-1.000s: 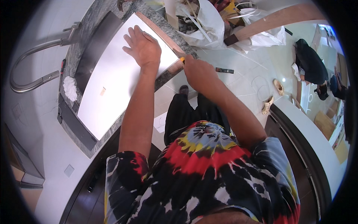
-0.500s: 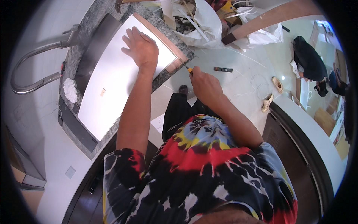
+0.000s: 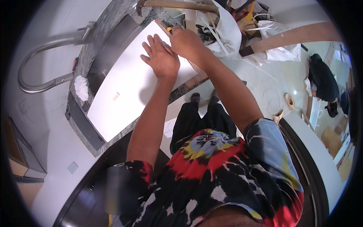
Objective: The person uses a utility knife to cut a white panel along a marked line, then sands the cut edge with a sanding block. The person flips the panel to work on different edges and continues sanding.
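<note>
Free passage over the white board point(image 3: 113, 109); hammer point(image 3: 181, 5) probably obstructs beyond.

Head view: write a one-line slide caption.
Left hand spread on a white panel, right hand gripping a yellow tool near its far edge.

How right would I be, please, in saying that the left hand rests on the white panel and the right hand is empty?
The right hand isn't empty: the head view shows it holding a yellow tool. The left hand does rest on the white panel.
</note>
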Tool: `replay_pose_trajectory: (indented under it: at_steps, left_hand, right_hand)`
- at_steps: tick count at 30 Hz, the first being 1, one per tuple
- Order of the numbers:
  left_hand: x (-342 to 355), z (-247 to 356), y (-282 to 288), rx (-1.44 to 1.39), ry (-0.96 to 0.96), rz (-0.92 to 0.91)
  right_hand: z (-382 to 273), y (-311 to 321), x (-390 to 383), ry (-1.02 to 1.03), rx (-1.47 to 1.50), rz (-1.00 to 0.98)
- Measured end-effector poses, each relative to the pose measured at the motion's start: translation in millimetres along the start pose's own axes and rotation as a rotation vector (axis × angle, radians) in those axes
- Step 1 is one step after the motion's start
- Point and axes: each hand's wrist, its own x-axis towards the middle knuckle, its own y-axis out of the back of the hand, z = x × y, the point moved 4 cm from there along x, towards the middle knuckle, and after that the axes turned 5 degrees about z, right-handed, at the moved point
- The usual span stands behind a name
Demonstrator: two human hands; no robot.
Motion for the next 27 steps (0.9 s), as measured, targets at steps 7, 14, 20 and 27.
replay_pose_trajectory:
  at_steps: [7, 14, 20, 27]
  left_hand:
    - [-2.2, -6.3, -2.7, 0.068, -0.026, 0.022]
    - [0.7, 4.4, 3.2, 0.058, -0.044, 0.016]
    - [4.1, 3.2, 2.0, 0.102, -0.068, 0.102]
    - [0.5, 5.4, 3.8, 0.076, -0.041, 0.062]
  right_hand:
    - [-18.7, -3.2, 11.8, 0.131, -0.106, -0.024]
    - [-10.6, 0.3, 10.9, 0.118, -0.166, -0.123]
    - [11.4, 10.2, -67.9, 0.07, -0.087, -0.063]
    - [23.6, 30.6, -168.5, -0.14, -0.197, -0.186]
